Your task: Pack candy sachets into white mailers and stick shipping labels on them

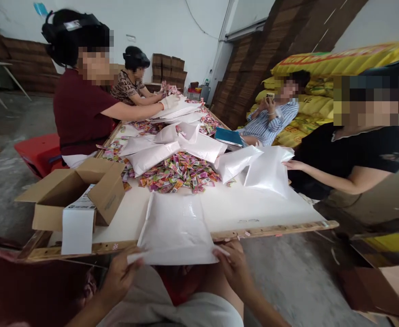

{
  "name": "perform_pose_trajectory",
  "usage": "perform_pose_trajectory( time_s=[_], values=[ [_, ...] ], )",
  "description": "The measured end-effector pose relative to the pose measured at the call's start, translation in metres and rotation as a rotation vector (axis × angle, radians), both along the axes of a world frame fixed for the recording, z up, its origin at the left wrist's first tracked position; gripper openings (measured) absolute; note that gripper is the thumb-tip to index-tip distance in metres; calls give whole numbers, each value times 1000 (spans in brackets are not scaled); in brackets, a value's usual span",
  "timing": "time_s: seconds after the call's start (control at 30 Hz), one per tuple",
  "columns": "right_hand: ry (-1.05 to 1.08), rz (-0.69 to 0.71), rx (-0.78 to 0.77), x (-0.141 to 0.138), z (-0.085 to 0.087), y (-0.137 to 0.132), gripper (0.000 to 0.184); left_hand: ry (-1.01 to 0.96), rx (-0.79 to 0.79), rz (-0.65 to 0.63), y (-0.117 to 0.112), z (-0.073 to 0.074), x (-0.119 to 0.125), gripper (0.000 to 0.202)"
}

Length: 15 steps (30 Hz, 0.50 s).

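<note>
A white padded mailer (174,222) lies at the near edge of the table, its closer end jutting out over my lap. My left hand (124,272) pinches its near left corner, and my right hand (231,263) grips the near right corner. Between them the mailer's near edge is stretched straight. Just beyond it is a heap of small colourful packets (182,175). To the left, an open cardboard box (110,195) has a strip of white printed labels (78,227) hanging out over the table's front.
More white mailers (155,156) lie on the packets. At right, a co-worker's hand (291,164) holds another mailer (267,172); at left, a gloved hand (170,102) touches a mailer stack (179,111). A blue flat object (229,136) and the table's wooden edge (274,230) also show.
</note>
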State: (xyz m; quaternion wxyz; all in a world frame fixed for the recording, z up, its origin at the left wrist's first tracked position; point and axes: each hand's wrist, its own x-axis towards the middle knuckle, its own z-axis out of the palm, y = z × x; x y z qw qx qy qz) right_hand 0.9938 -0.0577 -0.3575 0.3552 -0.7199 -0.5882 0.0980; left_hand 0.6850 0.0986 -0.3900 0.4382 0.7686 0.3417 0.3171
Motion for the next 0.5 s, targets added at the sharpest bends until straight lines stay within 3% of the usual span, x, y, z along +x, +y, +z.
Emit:
perform_pose_trajectory(
  time_s=[0.03,0.1,0.27,0.4,0.5],
  values=[
    [69,-114,-10,-5,-2,5,42,20,-89,124,0,3,6,33],
    [212,-233,-72,-12,-8,17,48,73,-178,235,2,6,18,42],
    [625,-298,-279,-2,-24,21,47,76,-304,273,7,2,20,40],
    [1068,-188,-569,-12,-35,-3,54,-4,-424,276,2,2,9,45],
    [1315,-159,-548,-36,-41,-19,55,-54,-514,251,1,7,7,57]
  ],
)
